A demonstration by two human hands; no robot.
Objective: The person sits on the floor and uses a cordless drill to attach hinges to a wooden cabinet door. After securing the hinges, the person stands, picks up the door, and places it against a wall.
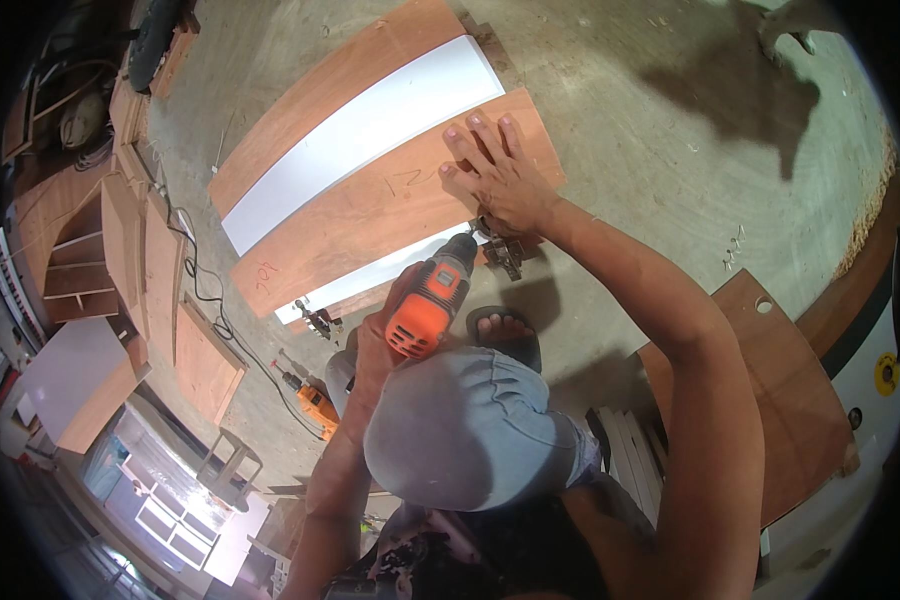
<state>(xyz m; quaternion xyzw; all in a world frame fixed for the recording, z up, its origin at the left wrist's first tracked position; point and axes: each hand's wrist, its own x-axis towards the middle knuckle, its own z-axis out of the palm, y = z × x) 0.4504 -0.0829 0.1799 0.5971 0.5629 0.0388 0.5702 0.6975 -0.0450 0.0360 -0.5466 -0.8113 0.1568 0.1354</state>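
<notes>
My left hand (378,335) is wrapped round an orange and black power drill (425,305), its fingers partly hidden by the tool. The drill's nose points up and right at a metal cabinet hinge (505,257) on the near edge of a wooden panel (370,205). Flat on that panel, close to the hinge, lies my right hand (500,185) with its fingers spread. A second hinge (315,318) sits at the panel's lower left. A white panel (360,140) and another brown panel (330,95) lie beyond, and a white strip (390,267) shows along the near side.
A yellow-orange power tool (317,408) lies on the floor at left, near a black cord (210,297). Boards (155,270) lean at far left, with a stool (232,466) below. On the right stands a brown board with a hole (760,400). My sandaled foot (507,332) is beside the drill.
</notes>
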